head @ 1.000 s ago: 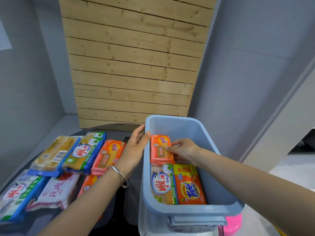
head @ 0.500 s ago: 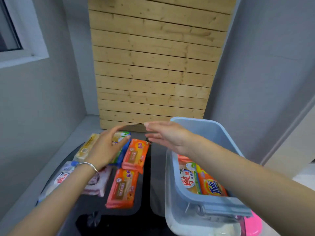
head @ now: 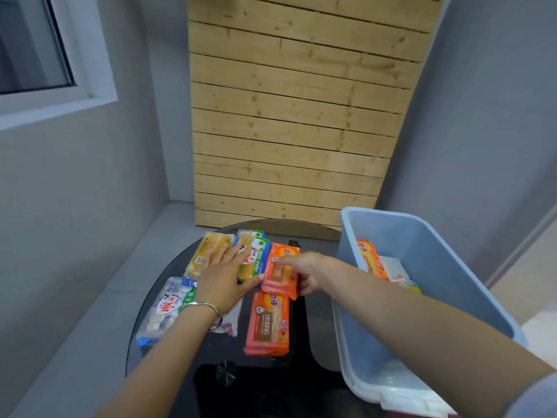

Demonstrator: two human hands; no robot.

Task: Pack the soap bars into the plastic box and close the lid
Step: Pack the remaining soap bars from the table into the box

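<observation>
Gripping the near end of an orange soap bar (head: 281,270) on the dark round table (head: 168,285), the right hand (head: 304,271) had its fingers curled round the pack. The left hand (head: 224,277) lay open and flat across the yellow packs (head: 208,251) beside it. Another orange bar (head: 370,259) leaned inside the blue plastic box (head: 428,267) at the right.

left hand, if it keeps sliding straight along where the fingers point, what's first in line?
The left hand already lies flat on the yellow soap pack and green-and-blue pack; beyond them likely bare tabletop, then the wooden panel.
</observation>
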